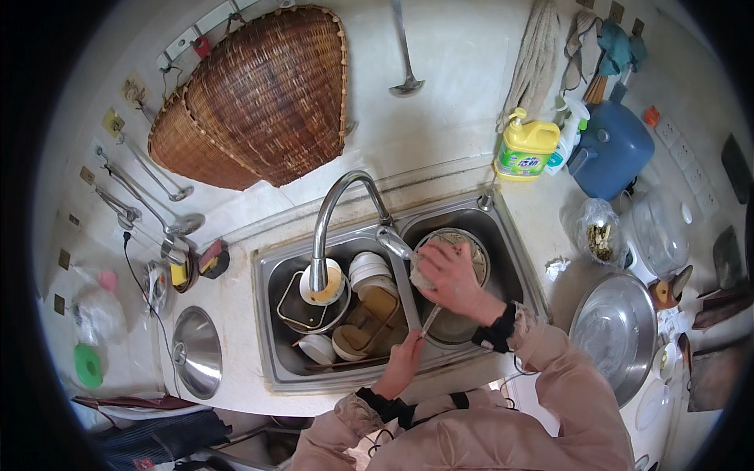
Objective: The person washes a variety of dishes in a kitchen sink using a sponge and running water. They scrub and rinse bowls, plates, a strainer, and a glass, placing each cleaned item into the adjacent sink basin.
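My left hand (402, 360) grips the end of a slim handle (432, 321) over the divider of the double steel sink (259, 329). The handle runs up toward my right hand (450, 279), which presses a pale cloth (419, 272) in the right basin. What the cloth wraps or rubs is hidden by my fingers. Behind it, a round metal rack or pan (483, 259) sits in that basin. The left basin holds stacked white bowls (368, 268), a bowl with orange residue (336, 282) under the chrome faucet (324, 229), and a brown translucent container (377, 309).
A yellow detergent jug (527, 150), a spray bottle (568, 132) and a blue container (612, 150) stand at the back right. A large metal basin (615, 335) lies on the right counter, a steel lid (197, 353) on the left. A woven basket (265, 94) hangs on the wall.
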The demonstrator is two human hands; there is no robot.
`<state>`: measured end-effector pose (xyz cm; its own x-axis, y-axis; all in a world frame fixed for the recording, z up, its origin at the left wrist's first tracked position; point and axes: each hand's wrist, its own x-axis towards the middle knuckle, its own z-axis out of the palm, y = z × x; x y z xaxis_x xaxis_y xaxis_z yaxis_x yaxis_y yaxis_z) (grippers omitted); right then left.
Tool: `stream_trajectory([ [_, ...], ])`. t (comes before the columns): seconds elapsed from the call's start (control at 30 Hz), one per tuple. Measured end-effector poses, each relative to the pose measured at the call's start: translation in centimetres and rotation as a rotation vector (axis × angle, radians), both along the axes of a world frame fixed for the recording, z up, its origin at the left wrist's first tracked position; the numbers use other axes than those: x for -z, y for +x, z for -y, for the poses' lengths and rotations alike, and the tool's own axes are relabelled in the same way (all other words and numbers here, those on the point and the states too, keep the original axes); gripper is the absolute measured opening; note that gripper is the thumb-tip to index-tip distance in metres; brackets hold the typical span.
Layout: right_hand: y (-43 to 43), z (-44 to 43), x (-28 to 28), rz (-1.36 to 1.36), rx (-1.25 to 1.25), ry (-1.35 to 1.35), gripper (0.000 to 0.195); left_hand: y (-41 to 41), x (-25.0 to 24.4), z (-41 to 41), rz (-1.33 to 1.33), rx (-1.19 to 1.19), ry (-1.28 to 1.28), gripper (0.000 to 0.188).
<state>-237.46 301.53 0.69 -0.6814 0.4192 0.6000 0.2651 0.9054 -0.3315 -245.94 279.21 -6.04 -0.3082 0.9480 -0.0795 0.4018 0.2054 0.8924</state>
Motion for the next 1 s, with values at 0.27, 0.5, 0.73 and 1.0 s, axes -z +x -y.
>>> stream_trajectory([
  [0.27,0.2,-4.8,1.6,-0.041,0.327,-0.538,0.031,0.4,0.9,0.6,-0.021,-0.005,0.023,0.014],
  [0.5,-0.2,-6.3,1.5,0.040,0.245,-0.869,0.036,0.3,0.8,1.7,-0.077,-0.009,0.075,0.011],
  [0.73,1.3,-4.6,9.9,-0.581,0.063,-1.338,0.025,-1.4,-1.7,-3.0,0.390,-0.139,0.001,0.018],
  [1.0,2.4,-6.3,0.5,-0.424,0.223,-0.740,0.023,0.3,-2.5,-3.5,0.846,-0.058,-0.239,0.021],
])
